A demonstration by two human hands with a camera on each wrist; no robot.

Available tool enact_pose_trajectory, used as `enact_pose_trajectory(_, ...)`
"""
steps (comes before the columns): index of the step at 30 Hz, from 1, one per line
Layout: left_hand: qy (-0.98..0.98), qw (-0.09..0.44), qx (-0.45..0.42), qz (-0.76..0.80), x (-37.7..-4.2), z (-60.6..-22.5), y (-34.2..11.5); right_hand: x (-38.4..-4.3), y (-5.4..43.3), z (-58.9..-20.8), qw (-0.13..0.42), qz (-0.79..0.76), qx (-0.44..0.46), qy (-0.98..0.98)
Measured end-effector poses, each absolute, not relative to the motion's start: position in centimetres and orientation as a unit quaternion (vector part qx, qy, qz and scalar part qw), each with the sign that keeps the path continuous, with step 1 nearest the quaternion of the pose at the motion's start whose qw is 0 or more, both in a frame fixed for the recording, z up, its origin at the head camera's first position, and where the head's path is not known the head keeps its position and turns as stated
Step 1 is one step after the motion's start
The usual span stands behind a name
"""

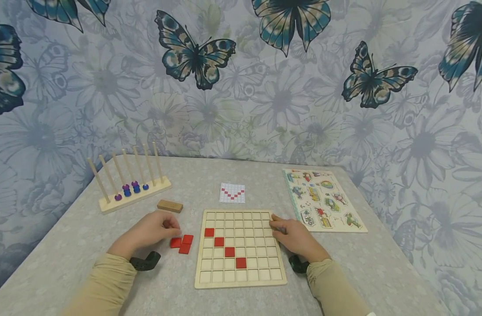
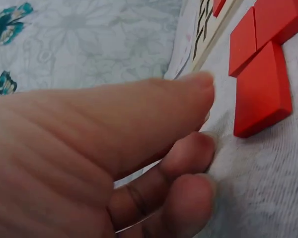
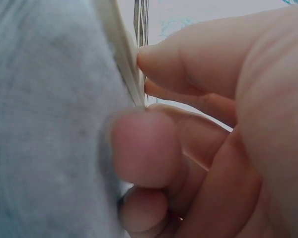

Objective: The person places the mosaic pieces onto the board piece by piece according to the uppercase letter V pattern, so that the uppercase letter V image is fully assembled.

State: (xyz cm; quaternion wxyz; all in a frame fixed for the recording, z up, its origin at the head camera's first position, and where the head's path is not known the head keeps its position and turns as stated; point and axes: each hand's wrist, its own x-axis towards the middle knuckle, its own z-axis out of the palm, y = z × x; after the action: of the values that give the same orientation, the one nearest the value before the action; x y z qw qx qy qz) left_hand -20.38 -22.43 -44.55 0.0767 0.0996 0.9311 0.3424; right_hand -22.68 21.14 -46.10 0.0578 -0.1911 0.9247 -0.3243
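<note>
My left hand [image 1: 154,230] hovers beside a small group of red square tiles [image 1: 186,248] left of the board. In the left wrist view its thumb and fingers are loosely curled with nothing between them, and the red tiles [image 2: 263,91] lie just past the fingertips. A wooden grid board [image 1: 241,283] lies flat in front of me, with several red tiles [image 1: 230,252] set in a diagonal down its cells. My right hand [image 1: 298,239] holds the board's right edge near the far corner. Seen from the right wrist, the thumb meets the board's edge [image 3: 124,54].
Behind the board lies a pattern card [image 1: 232,193] with a red V of squares. A wooden block [image 1: 170,206] lies left of it. Farther left stands a peg rack [image 1: 136,197] with blue and purple beads. A picture puzzle board [image 1: 323,202] lies at the right.
</note>
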Motion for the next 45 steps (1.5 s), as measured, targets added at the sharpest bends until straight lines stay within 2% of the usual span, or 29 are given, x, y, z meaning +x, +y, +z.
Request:
enact_pose_trajectory(5,0.922,0.128,0.095,0.353,-20.30,-44.62,-22.75,-22.52,21.13,-45.96,0.054,-0.328,-0.195,0.923)
enact_pose_trajectory(8,0.920,0.141,0.094,0.353,-20.25,-44.60,-22.75,-22.48,21.14,-45.94,0.057,-0.332,-0.195,0.921)
enact_pose_trajectory(28,0.938,0.066,0.075,0.331,-20.57,-44.93,-23.16,-22.67,21.31,-46.09,0.063,-0.333,-0.212,0.917)
enact_pose_trajectory(35,0.941,0.058,0.080,0.323,-20.75,-45.06,-23.29,-22.63,21.29,-46.08,0.066,-0.338,-0.201,0.917)
enact_pose_trajectory(45,0.912,0.070,0.071,0.398,-21.03,-44.72,-23.40,-22.74,21.16,-46.16,0.066,-0.338,-0.186,0.920)
